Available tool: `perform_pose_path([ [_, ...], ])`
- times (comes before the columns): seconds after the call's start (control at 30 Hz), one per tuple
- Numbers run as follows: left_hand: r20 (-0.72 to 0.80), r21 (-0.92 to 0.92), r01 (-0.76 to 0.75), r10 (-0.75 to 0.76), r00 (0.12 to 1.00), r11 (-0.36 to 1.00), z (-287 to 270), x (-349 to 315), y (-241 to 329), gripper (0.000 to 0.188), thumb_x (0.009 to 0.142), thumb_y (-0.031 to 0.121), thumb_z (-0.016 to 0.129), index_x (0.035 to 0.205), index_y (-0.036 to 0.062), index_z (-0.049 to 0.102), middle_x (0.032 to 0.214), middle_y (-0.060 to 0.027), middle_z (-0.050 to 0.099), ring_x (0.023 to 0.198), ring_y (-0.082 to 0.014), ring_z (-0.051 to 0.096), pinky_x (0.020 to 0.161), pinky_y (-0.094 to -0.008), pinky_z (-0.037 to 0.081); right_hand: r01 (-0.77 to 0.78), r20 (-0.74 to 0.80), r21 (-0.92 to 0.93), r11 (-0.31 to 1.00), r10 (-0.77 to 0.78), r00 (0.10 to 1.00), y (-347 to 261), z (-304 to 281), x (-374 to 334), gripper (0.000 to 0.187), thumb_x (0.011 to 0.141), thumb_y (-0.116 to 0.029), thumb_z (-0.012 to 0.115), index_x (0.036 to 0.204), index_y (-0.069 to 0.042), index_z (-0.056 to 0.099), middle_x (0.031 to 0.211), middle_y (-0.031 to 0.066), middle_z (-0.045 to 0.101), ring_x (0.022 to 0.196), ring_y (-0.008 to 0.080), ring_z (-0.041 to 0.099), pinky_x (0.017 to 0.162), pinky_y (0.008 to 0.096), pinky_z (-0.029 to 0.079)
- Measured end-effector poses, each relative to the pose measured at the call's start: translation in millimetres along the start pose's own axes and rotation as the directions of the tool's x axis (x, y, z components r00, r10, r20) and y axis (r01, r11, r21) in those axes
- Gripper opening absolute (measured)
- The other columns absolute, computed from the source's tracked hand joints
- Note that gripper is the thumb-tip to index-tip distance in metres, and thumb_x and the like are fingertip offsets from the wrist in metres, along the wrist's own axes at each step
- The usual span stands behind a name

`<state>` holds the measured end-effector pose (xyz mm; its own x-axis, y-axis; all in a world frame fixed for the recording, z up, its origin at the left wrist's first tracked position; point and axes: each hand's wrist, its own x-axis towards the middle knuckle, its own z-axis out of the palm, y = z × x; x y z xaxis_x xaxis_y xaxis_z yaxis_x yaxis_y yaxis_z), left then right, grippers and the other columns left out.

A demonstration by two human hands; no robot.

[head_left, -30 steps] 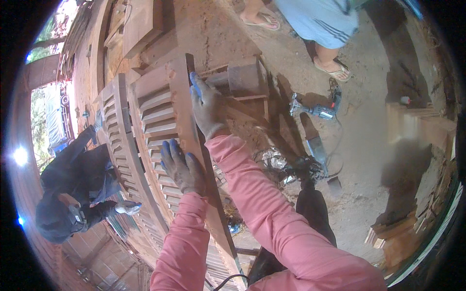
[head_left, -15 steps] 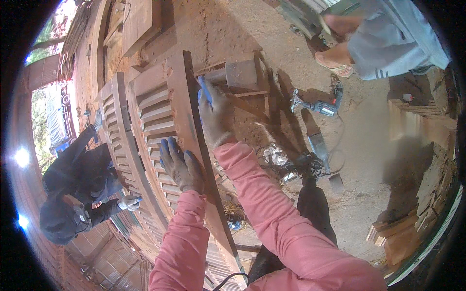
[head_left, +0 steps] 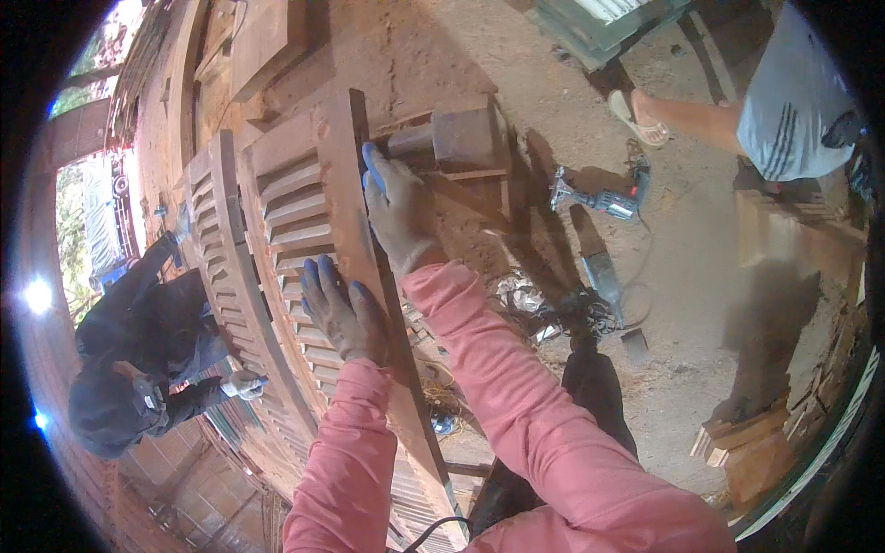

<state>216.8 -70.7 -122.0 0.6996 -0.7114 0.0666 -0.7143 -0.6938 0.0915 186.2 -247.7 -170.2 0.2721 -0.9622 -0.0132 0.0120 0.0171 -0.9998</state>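
Note:
A brown wooden louvered shutter panel (head_left: 348,230) stretches away in front of me, with rows of slanted slats inside its frame. My left hand (head_left: 343,318), in a grey glove with blue fingertips, lies on the slats and the frame's inner edge, fingers spread. Against the outer side of the frame's right rail rests my right hand (head_left: 398,201), gloved alike. Its visible fingers stretch along the edge; the palm side is hidden, so anything under it cannot be seen.
A second louvered panel (head_left: 241,230) lies to the left, where a co-worker in dark clothes (head_left: 138,369) has gloved hands on it. Corded power tools (head_left: 608,203) and tangled cables lie on the dirt floor. Another person's sandalled foot (head_left: 645,120) is at upper right, above wood offcuts (head_left: 784,230).
My right hand has shifted slightly along the frame's edge, its fingers lying flatter against it. My left hand stays put. The person at upper right has stepped further right.

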Motion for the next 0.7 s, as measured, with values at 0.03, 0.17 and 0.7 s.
perform_pose_path([
  [0.03,0.001,0.008,0.003,-0.003,1.0,1.0,0,1,1,0.066,0.099,0.032,0.049,0.158,0.0065,0.037,0.166,-0.0201,0.03,0.156,-0.0376,0.022,0.127,-0.0551,0.01,0.004,-0.016,0.033,0.999,-0.004,1.0,3,-2,-1,0.038,0.098,-0.014,0.059,0.135,-0.004,0.065,0.105,0.0227,0.072,0.099,0.0398,0.07,0.085,0.0458,0.056],
  [0.17,-0.002,0.019,-0.004,0.004,1.0,1.0,-1,3,6,0.065,0.099,0.031,0.049,0.158,0.0071,0.037,0.166,-0.0201,0.031,0.156,-0.0376,0.023,0.126,-0.0553,0.01,-0.106,-0.089,0.356,0.929,0.147,0.985,15,3,1,0.035,0.1,-0.019,0.062,0.131,-0.003,0.066,0.092,0.0126,0.072,0.084,0.0273,0.07,0.076,0.0401,0.056],
  [0.7,-0.003,-0.034,-0.017,0.017,1.0,0.999,-1,0,1,0.066,0.099,0.034,0.049,0.158,0.0068,0.038,0.166,-0.0204,0.031,0.156,-0.0371,0.022,0.126,-0.0553,0.01,-0.742,0.706,0.636,-0.213,0.55,0.446,6,-7,24,0.025,0.099,-0.039,0.064,0.089,-0.016,0.066,0.052,-0.0071,0.037,0.041,0.0098,0.03,0.043,0.0289,0.024],
])
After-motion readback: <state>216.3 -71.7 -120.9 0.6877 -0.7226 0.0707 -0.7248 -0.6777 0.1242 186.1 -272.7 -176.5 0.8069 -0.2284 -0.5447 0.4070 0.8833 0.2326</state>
